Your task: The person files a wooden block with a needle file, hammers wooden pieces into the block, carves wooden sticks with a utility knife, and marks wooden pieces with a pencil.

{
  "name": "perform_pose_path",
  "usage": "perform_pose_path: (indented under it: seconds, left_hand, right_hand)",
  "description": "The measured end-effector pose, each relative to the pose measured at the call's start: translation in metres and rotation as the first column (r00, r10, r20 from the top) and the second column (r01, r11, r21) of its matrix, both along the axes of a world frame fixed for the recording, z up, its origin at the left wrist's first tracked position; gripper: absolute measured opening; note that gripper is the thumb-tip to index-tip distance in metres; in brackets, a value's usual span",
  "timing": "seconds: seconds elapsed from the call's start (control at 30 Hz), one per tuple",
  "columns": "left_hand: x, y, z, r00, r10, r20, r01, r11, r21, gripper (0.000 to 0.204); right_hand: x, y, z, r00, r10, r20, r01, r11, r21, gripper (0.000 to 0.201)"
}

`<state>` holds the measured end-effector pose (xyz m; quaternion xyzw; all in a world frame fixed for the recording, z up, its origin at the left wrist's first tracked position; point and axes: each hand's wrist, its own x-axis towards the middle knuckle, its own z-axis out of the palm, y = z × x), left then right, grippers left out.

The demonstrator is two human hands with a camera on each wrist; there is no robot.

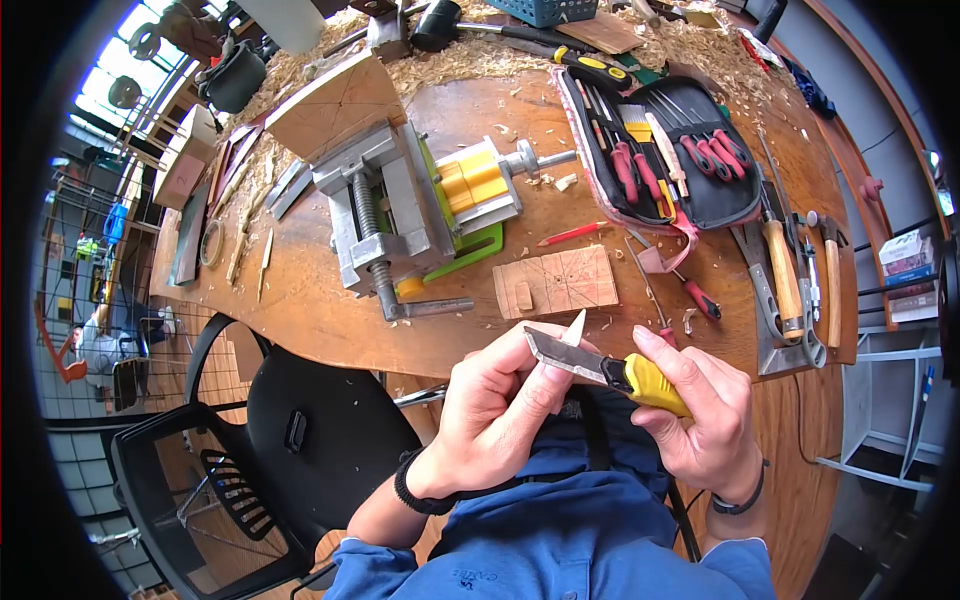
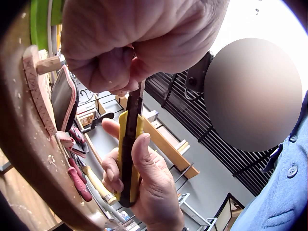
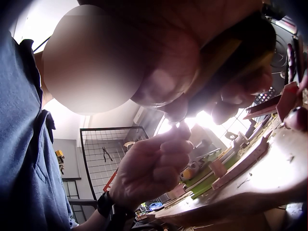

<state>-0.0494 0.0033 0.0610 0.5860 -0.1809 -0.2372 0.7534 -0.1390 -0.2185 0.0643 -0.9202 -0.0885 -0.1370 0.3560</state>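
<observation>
In the head view my left hand pinches a small, pale, pointed piece of wood between thumb and fingers. Most of that piece is hidden by the fingers and the blade. My right hand grips a yellow snap-off utility knife by its handle. The knife's long blade is out and lies across the wood, right at the left thumb and fingertips. From the left wrist view, the knife stands upright in the right hand, below the left fist. The left hand shows curled in the right wrist view.
A marked wooden board with a small block lies at the table's front edge. Left of it stands a metal vise clamping a larger board. An open tool case, a mallet and wood shavings cover the right and back. A black chair stands left.
</observation>
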Motion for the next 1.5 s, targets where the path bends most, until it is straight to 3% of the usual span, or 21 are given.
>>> perform_pose_path:
  seconds: [0.2, 0.4, 0.53, 0.73, 0.83, 0.9, 1.5]
  left_hand:
    - [0.004, 0.01, -0.006, 0.996, -0.082, 0.034, 0.079, 0.994, 0.077, 0.024]
    - [0.002, 0.006, -0.004, 0.999, -0.029, 0.042, 0.025, 0.996, 0.088, 0.016]
    - [0.003, 0.006, -0.009, 0.999, -0.041, 0.026, 0.041, 0.999, 0.013, 0.016]
    - [0.007, 0.008, -0.011, 0.974, -0.068, 0.216, 0.059, 0.997, 0.05, 0.03]
    - [0.005, 0.003, -0.015, 0.958, -0.03, 0.284, -0.004, 0.993, 0.117, 0.031]
    - [0.005, 0.0, -0.022, 0.899, 0.004, 0.439, -0.058, 0.992, 0.112, 0.032]
    - [0.008, 0.004, -0.018, 0.85, -0.016, 0.527, -0.051, 0.992, 0.113, 0.026]
  right_hand:
    - [0.0, 0.0, -0.002, 1.0, -0.013, 0.027, 0.013, 1.0, 0.01, 0.066]
    - [0.0, 0.0, -0.002, 1.0, 0.001, 0.016, -0.001, 1.0, 0.016, 0.067]
    - [0.001, -0.001, -0.003, 1.0, -0.001, 0.008, 0.001, 1.0, 0.028, 0.067]
    - [0.0, -0.002, -0.002, 1.0, -0.004, 0.008, 0.004, 1.0, -0.003, 0.069]
    - [0.0, -0.001, 0.001, 1.0, 0.013, 0.004, -0.013, 1.0, -0.021, 0.07]
    - [0.0, -0.001, 0.001, 1.0, 0.01, 0.017, -0.009, 0.999, -0.047, 0.07]
    - [0.003, -0.001, -0.007, 0.995, 0.022, 0.099, -0.02, 1.0, -0.021, 0.067]
